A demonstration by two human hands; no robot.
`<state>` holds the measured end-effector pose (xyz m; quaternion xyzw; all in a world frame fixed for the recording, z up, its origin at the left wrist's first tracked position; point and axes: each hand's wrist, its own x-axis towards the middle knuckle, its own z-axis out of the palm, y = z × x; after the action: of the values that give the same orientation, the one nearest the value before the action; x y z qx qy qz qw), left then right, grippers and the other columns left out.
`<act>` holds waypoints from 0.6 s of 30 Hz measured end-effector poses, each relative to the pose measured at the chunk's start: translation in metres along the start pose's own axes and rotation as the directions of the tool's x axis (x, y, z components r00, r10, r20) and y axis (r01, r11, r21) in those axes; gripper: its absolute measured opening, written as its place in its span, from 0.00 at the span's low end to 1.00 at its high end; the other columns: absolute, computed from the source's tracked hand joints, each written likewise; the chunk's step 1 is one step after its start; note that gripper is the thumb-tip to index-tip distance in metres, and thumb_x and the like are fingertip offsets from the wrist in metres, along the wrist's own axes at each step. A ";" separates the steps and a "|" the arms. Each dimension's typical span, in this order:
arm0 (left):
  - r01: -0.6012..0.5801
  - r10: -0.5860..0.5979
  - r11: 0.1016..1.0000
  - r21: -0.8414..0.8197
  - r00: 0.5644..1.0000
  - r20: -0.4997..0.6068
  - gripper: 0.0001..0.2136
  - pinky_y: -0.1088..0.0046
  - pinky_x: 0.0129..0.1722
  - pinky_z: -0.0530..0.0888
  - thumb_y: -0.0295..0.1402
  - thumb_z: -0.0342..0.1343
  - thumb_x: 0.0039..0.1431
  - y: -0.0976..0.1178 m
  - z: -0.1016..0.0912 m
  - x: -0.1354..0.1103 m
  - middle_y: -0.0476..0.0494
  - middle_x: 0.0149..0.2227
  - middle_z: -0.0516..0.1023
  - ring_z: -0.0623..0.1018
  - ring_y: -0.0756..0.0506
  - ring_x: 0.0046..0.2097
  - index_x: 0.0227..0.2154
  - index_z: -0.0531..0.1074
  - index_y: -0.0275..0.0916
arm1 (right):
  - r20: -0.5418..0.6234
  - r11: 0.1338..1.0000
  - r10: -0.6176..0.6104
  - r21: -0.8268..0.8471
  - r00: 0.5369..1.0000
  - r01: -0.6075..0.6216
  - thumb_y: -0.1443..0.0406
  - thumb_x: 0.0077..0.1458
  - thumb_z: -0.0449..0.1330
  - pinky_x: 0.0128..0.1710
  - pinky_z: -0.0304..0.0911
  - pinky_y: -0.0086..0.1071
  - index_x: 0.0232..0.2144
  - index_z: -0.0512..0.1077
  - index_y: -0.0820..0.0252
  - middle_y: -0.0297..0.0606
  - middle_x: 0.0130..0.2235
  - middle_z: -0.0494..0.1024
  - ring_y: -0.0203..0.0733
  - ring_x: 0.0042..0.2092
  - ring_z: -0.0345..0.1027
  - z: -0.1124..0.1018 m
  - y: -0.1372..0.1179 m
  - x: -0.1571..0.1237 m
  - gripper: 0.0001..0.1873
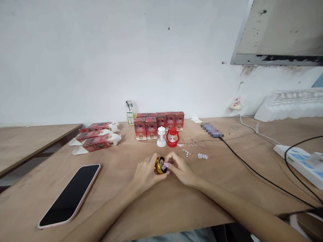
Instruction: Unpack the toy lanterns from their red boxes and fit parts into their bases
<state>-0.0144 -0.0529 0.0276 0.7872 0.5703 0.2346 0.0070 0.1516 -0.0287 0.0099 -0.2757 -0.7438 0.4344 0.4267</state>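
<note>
Bare forearms reached in over the front edge of the worktop, and both hands met midway between that edge and a pair of small lanterns. Curled around a shiny gold piece, the left hand gripped it with its open end tipped toward the right hand. Right thumb and forefinger were brought close together at that opening, touching the pale insides; whether they pinched a separate part could not be told.

Toward the left edge lay a dark-screened phone in a pale pink case. Farther back along the same edge, red cartons lay on their sides, white flaps open. Near the back edge, red printed boxes stood upright in a cluster, with a white lantern and a red lantern upright side by side just in front.

Right of the lanterns were bent wires, small round discs and little white pieces. A blurred-out device lay beyond them, its black cable running toward the front right corner. Near the right edge sat a white power strip.
</note>
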 end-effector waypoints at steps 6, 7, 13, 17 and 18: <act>0.006 -0.005 1.000 0.031 0.999 -0.043 0.20 0.72 0.27 0.67 0.51 0.54 0.48 -0.001 0.002 -0.001 0.47 0.31 0.75 0.77 0.42 0.34 0.36 0.61 0.42 | -0.098 0.970 -0.023 -0.242 0.995 -0.001 0.61 0.58 0.51 0.36 0.61 0.31 0.35 0.66 0.59 0.36 0.35 0.72 0.36 0.36 0.66 -0.029 0.001 0.012 0.08; 0.008 -0.007 0.999 0.033 0.999 -0.042 0.20 0.72 0.27 0.67 0.52 0.54 0.48 -0.001 0.002 -0.001 0.47 0.31 0.75 0.77 0.42 0.34 0.35 0.61 0.42 | -0.094 0.946 0.002 -0.321 0.996 -0.032 0.62 0.58 0.50 0.37 0.61 0.31 0.36 0.67 0.59 0.37 0.36 0.74 0.37 0.37 0.67 -0.040 0.003 0.016 0.09; -0.003 0.005 0.999 0.049 0.999 -0.033 0.19 0.71 0.27 0.67 0.52 0.54 0.48 0.000 0.000 -0.001 0.46 0.31 0.75 0.76 0.42 0.34 0.33 0.59 0.42 | -0.255 0.476 0.315 -0.791 0.914 -0.385 0.65 0.54 0.51 0.27 0.55 0.29 0.29 0.71 0.63 0.39 0.24 0.74 0.39 0.27 0.67 -0.106 0.012 0.023 0.10; 0.001 0.001 0.998 0.055 1.000 -0.026 0.19 0.72 0.26 0.66 0.51 0.54 0.48 -0.001 0.001 -0.001 0.47 0.30 0.75 0.76 0.42 0.32 0.32 0.59 0.41 | -0.293 0.341 0.360 -0.842 0.886 -0.418 0.69 0.51 0.52 0.26 0.54 0.30 0.26 0.71 0.64 0.42 0.20 0.72 0.41 0.24 0.66 -0.126 0.014 0.014 0.09; -0.002 0.003 0.999 0.052 1.000 -0.028 0.19 0.72 0.26 0.66 0.51 0.54 0.48 -0.001 0.001 -0.001 0.47 0.30 0.75 0.76 0.42 0.32 0.32 0.59 0.41 | -0.304 0.315 0.356 -0.851 0.884 -0.420 0.69 0.51 0.52 0.27 0.55 0.31 0.26 0.71 0.64 0.44 0.22 0.72 0.42 0.26 0.67 -0.127 0.014 0.013 0.09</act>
<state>-0.0150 -0.0535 0.0265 0.7845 0.5752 0.2306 -0.0215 0.2572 0.0404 0.0355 -0.6423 -0.7560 0.0487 0.1168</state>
